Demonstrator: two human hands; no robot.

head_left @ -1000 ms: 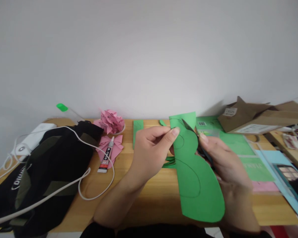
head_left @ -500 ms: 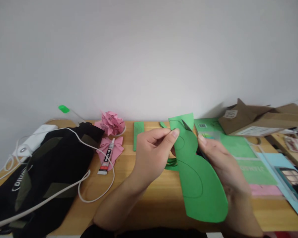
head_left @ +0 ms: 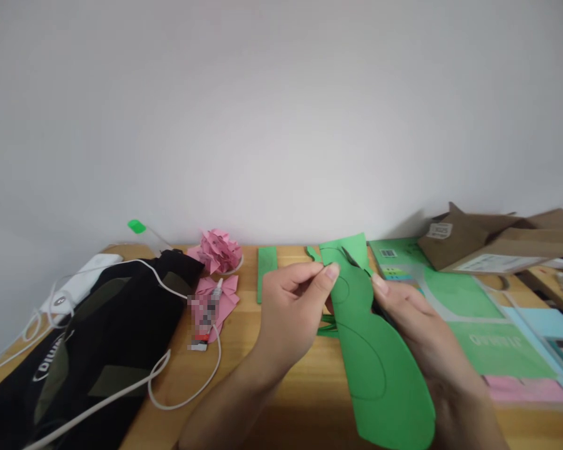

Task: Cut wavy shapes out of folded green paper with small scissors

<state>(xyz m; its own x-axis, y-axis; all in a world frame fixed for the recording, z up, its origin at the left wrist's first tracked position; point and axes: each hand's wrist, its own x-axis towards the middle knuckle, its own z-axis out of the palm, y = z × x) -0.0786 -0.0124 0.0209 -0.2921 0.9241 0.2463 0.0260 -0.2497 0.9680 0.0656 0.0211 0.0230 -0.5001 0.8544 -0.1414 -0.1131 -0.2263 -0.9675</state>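
Observation:
Between my hands is a sheet of green paper [head_left: 380,356] with curved pencil lines and a wavy cut right edge. The thumb and fingers of my left hand [head_left: 293,306] pinch its left edge near the top. My right hand [head_left: 417,325] is closed around scissors [head_left: 350,257], whose handles are mostly hidden behind the paper and fingers. One dark blade lies over the paper's upper part, along the drawn curve. Behind the paper, on the table [head_left: 291,400], are green paper strips [head_left: 328,326]. A small green scrap [head_left: 312,253] lies further back.
Left are a black bag [head_left: 122,337], white cable [head_left: 182,406], pink paper flower [head_left: 219,251], folded pink paper [head_left: 228,300] and a partly blurred tube [head_left: 209,319]. A green strip [head_left: 266,269] lies behind my left hand. Right are a cardboard box [head_left: 492,240] and green paper packs [head_left: 502,347].
The view has tilted up slightly, so the table things sit lower. My grip on the paper stays the same, and the scissors' blades look closer together at the cut.

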